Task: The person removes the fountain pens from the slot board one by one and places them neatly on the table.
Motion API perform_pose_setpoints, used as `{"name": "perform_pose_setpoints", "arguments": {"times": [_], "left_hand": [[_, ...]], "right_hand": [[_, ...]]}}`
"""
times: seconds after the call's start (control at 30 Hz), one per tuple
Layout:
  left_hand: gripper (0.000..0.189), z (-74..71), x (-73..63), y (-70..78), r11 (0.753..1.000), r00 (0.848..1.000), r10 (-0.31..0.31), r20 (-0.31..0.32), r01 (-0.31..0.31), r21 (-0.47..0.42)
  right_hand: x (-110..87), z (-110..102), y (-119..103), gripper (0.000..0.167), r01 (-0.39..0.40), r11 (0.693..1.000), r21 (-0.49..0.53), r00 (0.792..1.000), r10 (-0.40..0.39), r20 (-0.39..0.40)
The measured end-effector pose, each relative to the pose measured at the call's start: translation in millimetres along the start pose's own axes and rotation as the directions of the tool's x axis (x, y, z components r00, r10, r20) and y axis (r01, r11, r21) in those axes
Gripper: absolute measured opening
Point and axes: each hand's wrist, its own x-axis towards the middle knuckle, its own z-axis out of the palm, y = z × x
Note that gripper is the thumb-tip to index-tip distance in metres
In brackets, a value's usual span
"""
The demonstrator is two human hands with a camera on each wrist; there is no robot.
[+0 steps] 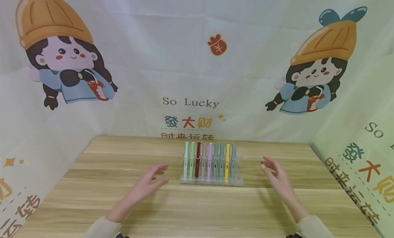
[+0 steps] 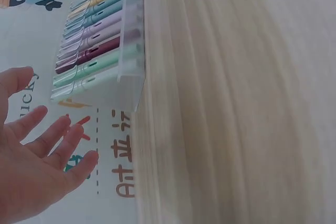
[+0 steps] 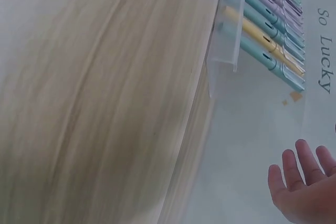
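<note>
A clear plastic pen stand (image 1: 212,182) stands on the wooden table, holding a row of several capped pens. From left to right they run mint, green, a dark red pen (image 1: 198,161), mauve and lilac, blue-green, a yellow pen (image 1: 227,162) and a last blue-green pen (image 1: 233,161). To the left of the stand my left hand (image 1: 150,181) hovers with fingers spread, touching nothing. On the other side my right hand (image 1: 277,176) is held in the air, also apart from the stand. Both palms show with loose fingers in the left wrist and right wrist views.
The wood-grain table (image 1: 203,210) reaches back to a pale printed cloth (image 1: 246,80), which hangs behind and along both sides. Cartoon figures and lettering are printed on it. The stand sits toward the table's back edge.
</note>
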Motion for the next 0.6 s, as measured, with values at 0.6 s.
{"name": "perform_pose_setpoints", "arguments": {"times": [0.6], "left_hand": [[0.045,23.2,9.6,-0.5,0.998,0.994,-0.053,0.097,0.057,-0.042]], "right_hand": [[21.8,45,-6,0.039,-0.110,0.990,0.085,0.989,0.101,0.110]]}}
